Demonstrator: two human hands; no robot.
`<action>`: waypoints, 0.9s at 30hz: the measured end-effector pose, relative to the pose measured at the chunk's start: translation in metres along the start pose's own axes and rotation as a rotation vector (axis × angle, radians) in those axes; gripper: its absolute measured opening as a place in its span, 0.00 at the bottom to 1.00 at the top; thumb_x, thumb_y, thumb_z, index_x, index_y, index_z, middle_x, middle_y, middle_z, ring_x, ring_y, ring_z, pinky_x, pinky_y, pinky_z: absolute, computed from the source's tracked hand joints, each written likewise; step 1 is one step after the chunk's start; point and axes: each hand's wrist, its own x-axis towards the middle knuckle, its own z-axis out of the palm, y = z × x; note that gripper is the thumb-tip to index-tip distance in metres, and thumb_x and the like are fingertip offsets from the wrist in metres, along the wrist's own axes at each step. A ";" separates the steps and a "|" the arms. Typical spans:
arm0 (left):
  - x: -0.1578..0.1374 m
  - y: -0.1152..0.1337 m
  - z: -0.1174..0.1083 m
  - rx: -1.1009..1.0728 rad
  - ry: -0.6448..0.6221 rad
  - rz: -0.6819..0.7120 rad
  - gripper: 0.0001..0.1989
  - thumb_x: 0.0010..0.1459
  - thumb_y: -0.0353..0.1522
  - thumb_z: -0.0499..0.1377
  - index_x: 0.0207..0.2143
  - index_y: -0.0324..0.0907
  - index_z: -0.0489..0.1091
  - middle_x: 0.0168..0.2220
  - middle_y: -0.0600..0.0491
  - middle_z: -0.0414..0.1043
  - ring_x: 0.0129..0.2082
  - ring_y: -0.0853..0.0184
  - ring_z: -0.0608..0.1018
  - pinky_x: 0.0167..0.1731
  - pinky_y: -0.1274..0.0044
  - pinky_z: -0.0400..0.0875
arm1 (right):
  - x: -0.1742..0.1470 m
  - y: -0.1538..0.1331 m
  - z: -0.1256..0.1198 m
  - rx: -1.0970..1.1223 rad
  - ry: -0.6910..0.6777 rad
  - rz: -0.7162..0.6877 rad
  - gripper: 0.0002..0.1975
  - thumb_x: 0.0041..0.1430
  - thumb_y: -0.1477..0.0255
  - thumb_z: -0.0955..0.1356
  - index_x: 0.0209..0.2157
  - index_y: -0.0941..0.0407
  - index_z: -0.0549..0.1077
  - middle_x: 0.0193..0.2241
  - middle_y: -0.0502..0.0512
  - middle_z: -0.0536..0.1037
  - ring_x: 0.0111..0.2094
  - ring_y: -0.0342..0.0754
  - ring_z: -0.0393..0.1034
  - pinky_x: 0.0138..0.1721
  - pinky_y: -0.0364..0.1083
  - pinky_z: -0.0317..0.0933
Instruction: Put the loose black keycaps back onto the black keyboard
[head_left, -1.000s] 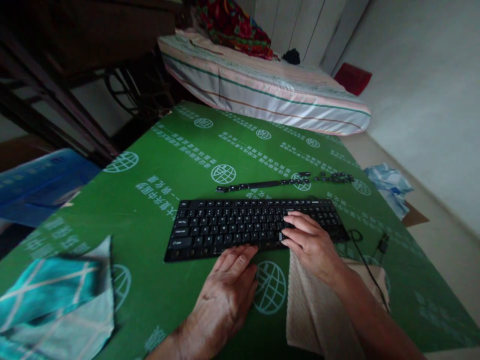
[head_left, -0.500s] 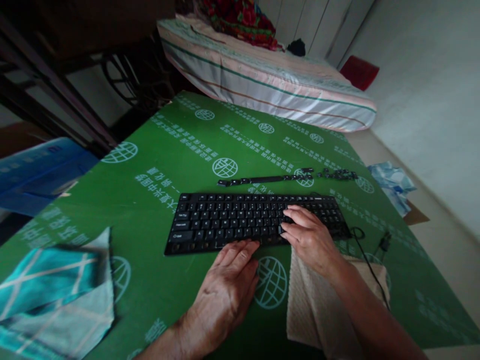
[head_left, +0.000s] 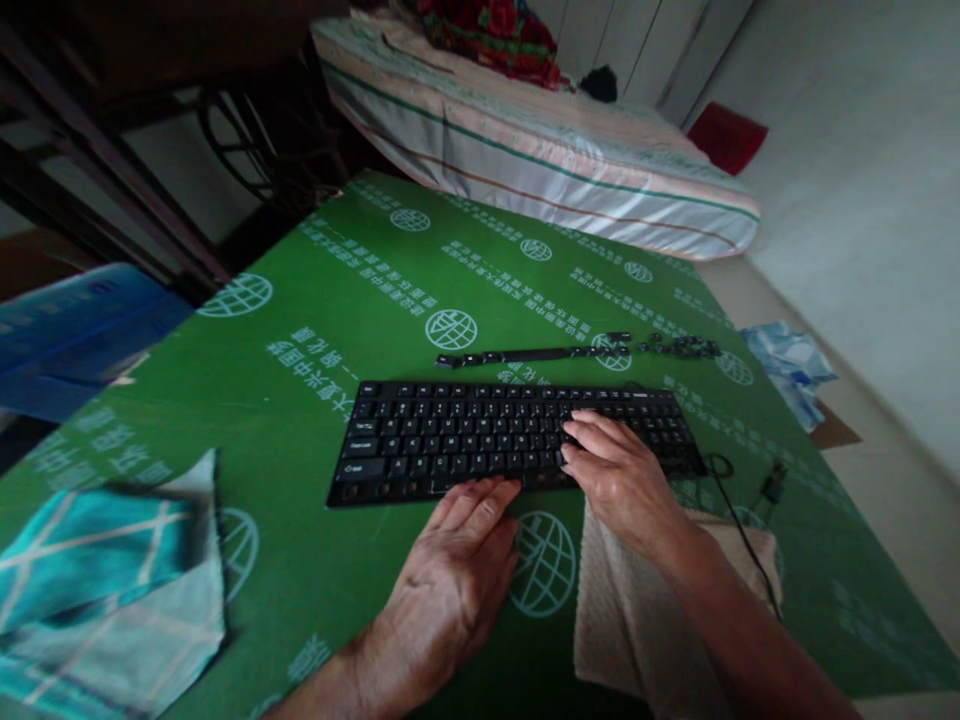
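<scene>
The green tabletop (head_left: 315, 580) spreads out on every side of the black keyboard (head_left: 465, 440), which lies flat on it with sockets showing along the left of its front edge. Well beyond the keyboard stands the bed (head_left: 555, 165) with its striped cover. A teal checked cloth (head_left: 112, 550) lies in front of the keyboard and off to its left; a beige cloth (head_left: 611, 620) lies in front of the keyboard's right half, partly under the right forearm. The left hand (head_left: 461, 575) has its fingers straight and drawn together, their tips resting on the keyboard's front edge near the middle, back of the hand upward, the forearm coming in from the front left. The right hand (head_left: 626, 480) has its fingers bent and slightly apart, touching the keys right of the keyboard's middle, palm down, forearm slanting in from the front right; whether this grip pinches a key cannot be told. The cable (head_left: 750, 560) trails forward from the keyboard's right end. Just behind the keyboard lie a long bar key (head_left: 536, 355) and, farther right, a scatter of small loose keys (head_left: 686, 347).
</scene>
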 end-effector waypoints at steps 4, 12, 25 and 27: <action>0.000 0.000 0.000 -0.003 -0.010 -0.003 0.09 0.61 0.26 0.52 0.38 0.38 0.73 0.51 0.46 0.72 0.52 0.59 0.72 0.54 0.65 0.68 | 0.000 0.000 -0.001 0.006 -0.024 0.010 0.09 0.61 0.77 0.65 0.36 0.57 0.77 0.45 0.60 0.78 0.53 0.53 0.67 0.52 0.53 0.65; 0.001 0.000 -0.001 -0.014 -0.025 -0.020 0.09 0.61 0.27 0.52 0.38 0.39 0.73 0.50 0.46 0.72 0.52 0.59 0.71 0.55 0.65 0.67 | -0.004 0.000 0.000 -0.002 -0.037 0.010 0.09 0.61 0.77 0.66 0.40 0.58 0.77 0.48 0.59 0.77 0.54 0.54 0.67 0.52 0.54 0.63; 0.001 0.001 -0.002 -0.006 -0.010 -0.013 0.10 0.61 0.27 0.52 0.38 0.39 0.73 0.50 0.46 0.73 0.51 0.60 0.72 0.53 0.65 0.69 | -0.019 -0.024 0.007 -0.106 0.046 0.040 0.17 0.62 0.69 0.66 0.49 0.64 0.71 0.51 0.64 0.75 0.58 0.61 0.61 0.57 0.62 0.56; 0.001 0.001 -0.003 -0.008 -0.012 -0.021 0.10 0.61 0.27 0.52 0.38 0.39 0.73 0.50 0.46 0.73 0.51 0.60 0.72 0.54 0.65 0.69 | -0.019 -0.026 0.007 -0.122 0.040 0.036 0.17 0.63 0.69 0.66 0.50 0.64 0.71 0.51 0.64 0.74 0.59 0.62 0.61 0.57 0.63 0.54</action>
